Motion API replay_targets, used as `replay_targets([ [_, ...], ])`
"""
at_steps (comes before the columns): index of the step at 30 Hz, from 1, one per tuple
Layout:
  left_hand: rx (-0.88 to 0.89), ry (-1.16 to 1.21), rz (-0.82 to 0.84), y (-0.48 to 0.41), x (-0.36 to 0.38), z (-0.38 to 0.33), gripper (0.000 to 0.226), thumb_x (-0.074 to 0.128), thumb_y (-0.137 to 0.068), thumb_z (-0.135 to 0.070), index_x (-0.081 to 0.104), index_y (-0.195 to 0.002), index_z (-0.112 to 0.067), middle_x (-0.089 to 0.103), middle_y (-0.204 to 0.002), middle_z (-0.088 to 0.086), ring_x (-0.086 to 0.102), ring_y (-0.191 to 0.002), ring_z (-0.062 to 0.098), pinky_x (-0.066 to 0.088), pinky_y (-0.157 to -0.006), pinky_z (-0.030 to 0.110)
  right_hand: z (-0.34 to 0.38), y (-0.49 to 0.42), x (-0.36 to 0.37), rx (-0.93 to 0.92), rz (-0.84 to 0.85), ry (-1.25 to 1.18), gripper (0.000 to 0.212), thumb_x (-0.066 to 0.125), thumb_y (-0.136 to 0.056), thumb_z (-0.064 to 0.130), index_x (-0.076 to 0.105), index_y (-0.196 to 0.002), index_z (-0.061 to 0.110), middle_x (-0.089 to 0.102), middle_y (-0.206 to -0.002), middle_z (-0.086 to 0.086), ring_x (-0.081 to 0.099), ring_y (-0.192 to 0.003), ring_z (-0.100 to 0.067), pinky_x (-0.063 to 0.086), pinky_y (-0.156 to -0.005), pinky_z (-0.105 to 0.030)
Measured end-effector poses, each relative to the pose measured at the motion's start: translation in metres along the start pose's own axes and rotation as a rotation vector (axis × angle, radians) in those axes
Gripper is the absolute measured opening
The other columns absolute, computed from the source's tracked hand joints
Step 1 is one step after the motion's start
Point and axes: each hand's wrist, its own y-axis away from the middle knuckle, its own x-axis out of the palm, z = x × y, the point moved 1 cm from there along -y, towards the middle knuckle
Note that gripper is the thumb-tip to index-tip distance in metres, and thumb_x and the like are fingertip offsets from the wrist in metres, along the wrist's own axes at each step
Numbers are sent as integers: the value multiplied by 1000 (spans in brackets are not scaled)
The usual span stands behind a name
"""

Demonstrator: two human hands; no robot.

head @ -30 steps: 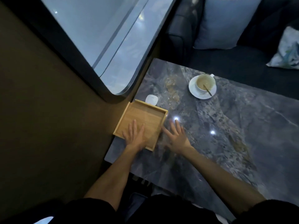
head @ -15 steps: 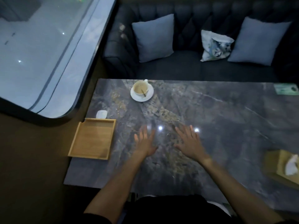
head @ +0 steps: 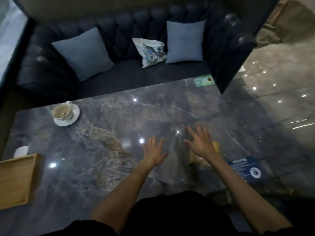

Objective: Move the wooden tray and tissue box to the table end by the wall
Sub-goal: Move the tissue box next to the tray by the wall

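Note:
The square wooden tray [head: 15, 181] lies empty at the left end of the dark marble table [head: 102, 167], partly cut off by the frame edge. The wooden tissue box [head: 196, 158] sits to the right of the table's middle, mostly hidden under my right hand [head: 201, 144], which hovers over it with fingers spread. I cannot tell whether that hand touches the box. My left hand [head: 154, 153] is open with fingers apart, just left of the box, holding nothing.
A cup on a white saucer [head: 65, 113] stands at the far left of the table. A small white object [head: 21, 151] lies behind the tray. A blue card [head: 245, 169] and a green card [head: 203, 80] lie at the right end. A dark sofa with cushions [head: 119, 53] runs along the far side.
Both hands left the tray and swept right across the table; the right hand is now over the tissue box. The view swung right, leaving the tray at the left edge.

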Motion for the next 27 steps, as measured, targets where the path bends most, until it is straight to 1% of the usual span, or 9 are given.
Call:
replay_targets([
  [3,-43,392,61,7,11,-51,77,53,-93,-37,12,-153,-13,17,-161,13,22,-147,31,18,-120,43,-54,-10,-8,13,-56,-152,40,53,-92,23,57,-130,9,56,-137,-20,47,-129,-48,32,-109,-55],
  [5,-118,639,150,14,19,-75,58,53,-95,-19,30,-145,-2,41,-148,17,46,-126,25,34,-110,34,-79,-14,-8,95,44,-236,37,48,-96,15,56,-130,4,54,-138,-22,49,-129,-42,30,-112,-45],
  [7,-179,673,228,16,32,-88,33,49,-96,-17,51,-126,-5,61,-115,17,53,-90,17,52,-87,27,-96,-14,-3,217,91,-344,42,47,-98,18,50,-138,4,49,-144,-20,45,-134,-36,31,-112,-40],
  [9,-192,657,296,19,40,-101,22,44,-98,-19,56,-113,-9,59,-86,8,46,-64,8,45,-52,14,-107,-13,2,311,124,-436,43,48,-98,22,51,-137,7,51,-143,-18,47,-133,-34,34,-109,-37],
  [10,-177,618,329,20,45,-101,27,43,-99,-22,59,-113,-6,58,-85,9,43,-60,7,39,-47,15,-104,-12,6,330,139,-462,41,48,-97,23,54,-136,9,54,-141,-16,49,-131,-33,36,-108,-36],
  [14,-141,566,450,25,64,-109,39,42,-97,-29,59,-124,-5,55,-95,12,49,-65,12,38,-52,24,-97,0,11,370,126,-489,38,53,-92,30,63,-128,22,64,-131,-8,57,-122,-31,43,-102,-37],
  [18,-176,719,383,28,70,-112,40,41,-99,-29,57,-125,-3,61,-114,19,59,-95,26,49,-79,35,-85,12,11,374,204,-286,35,55,-88,49,70,-115,33,71,-115,-9,64,-108,-33,48,-87,-36],
  [24,-287,894,154,23,86,-78,43,41,-98,-26,45,-137,-8,57,-132,20,56,-120,38,45,-102,50,-60,14,30,403,405,-301,42,48,-95,41,67,-116,11,66,-120,-17,63,-108,-37,52,-90,-41],
  [27,-330,928,-52,23,85,-57,43,45,-94,-16,45,-136,-5,56,-133,19,54,-123,36,46,-104,47,-37,20,47,408,471,-523,44,50,-95,40,66,-112,2,68,-104,-15,68,-87,-37,56,-53,-33],
])
